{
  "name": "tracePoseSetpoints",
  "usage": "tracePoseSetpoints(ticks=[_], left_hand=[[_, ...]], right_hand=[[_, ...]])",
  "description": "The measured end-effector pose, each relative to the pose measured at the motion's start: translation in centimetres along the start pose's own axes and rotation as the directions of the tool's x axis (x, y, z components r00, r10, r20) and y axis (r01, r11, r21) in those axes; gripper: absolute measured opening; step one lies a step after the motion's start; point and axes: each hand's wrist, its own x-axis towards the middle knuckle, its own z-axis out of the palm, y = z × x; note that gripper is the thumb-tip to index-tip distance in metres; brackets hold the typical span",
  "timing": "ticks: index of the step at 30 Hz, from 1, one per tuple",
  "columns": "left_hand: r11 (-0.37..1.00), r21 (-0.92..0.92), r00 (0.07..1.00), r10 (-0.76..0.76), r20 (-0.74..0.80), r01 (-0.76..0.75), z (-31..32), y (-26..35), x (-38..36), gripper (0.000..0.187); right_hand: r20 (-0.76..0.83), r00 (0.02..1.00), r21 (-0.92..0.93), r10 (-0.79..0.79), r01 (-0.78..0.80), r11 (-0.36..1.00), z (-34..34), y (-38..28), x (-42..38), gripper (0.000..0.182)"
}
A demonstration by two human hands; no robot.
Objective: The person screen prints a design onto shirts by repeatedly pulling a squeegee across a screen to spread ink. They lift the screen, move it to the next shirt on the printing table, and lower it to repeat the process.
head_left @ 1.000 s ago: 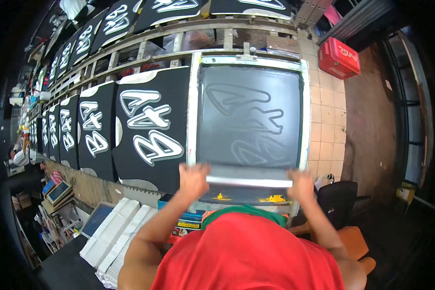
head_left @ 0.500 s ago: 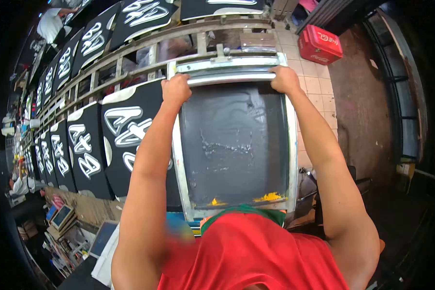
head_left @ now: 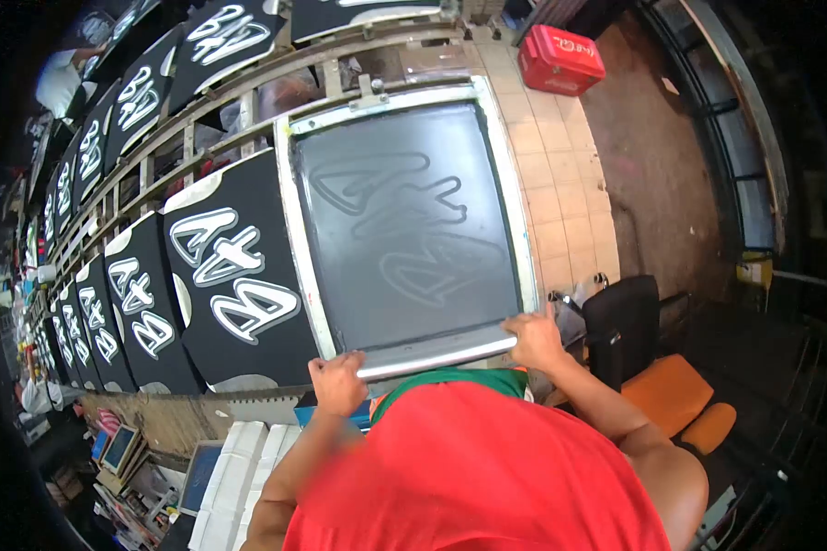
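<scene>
A silkscreen frame [head_left: 511,193] with pale, stained edges lies over the work surface in front of me. Through its dark mesh [head_left: 368,266] shows a faint outline of lettering. A long metal-edged squeegee [head_left: 439,357] rests across the near end of the mesh, close to my body. My left hand [head_left: 340,380] is closed around its left end, and my right hand [head_left: 537,342] grips the right end. Left of the frame lies a black fabric panel [head_left: 220,354] printed with white and grey lettering.
More printed black panels [head_left: 138,363] line the long table to the left. Behind the screen runs a slatted rail [head_left: 239,124]. A red cooler [head_left: 561,60] stands on the tiled floor, and a black chair [head_left: 623,326] is at right. Another person [head_left: 60,83] is far left.
Both hands have drawn the squeegee from the screen's far end to its near end. The ink streaks across the middle are gone, and the lettering outline now shows in the mesh.
</scene>
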Motion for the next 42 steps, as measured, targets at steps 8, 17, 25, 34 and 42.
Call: tracePoseSetpoints(ticks=[8, 17, 25, 34, 42], left_hand=[[0.983, 0.112, 0.78, 0.185, -0.598, -0.148, -10.1, -5.5, 20.7, 0.033], [0.99, 0.128, 0.92, -0.001, -0.391, 0.055, -11.9, -9.4, 39.0, 0.03], [0.996, -0.084, 0.987, -0.007, -0.163, -0.006, -15.5, -11.3, 39.6, 0.056], [0.999, 0.038, 0.999, -0.02, -0.043, 0.022, -16.9, -10.4, 40.5, 0.048], [0.981, 0.192, 1.0, -0.014, -0.022, 0.018, -16.1, -9.8, 41.4, 0.031]], right_hand=[[-0.531, 0.836, -0.042, -0.139, 0.138, 0.99, -13.1, -0.8, 19.2, 0.03], [-0.445, 0.895, -0.139, -0.041, -0.023, 0.99, -18.6, 1.2, 36.0, 0.032], [-0.274, 0.959, -0.065, -0.068, 0.052, 0.997, -20.2, 2.6, 38.4, 0.054], [-0.227, 0.96, -0.1, -0.164, 0.144, 0.984, -21.7, 2.2, 39.5, 0.039], [-0.045, 0.999, -0.232, -0.011, 0.0, 0.973, -21.8, 1.8, 40.4, 0.037]])
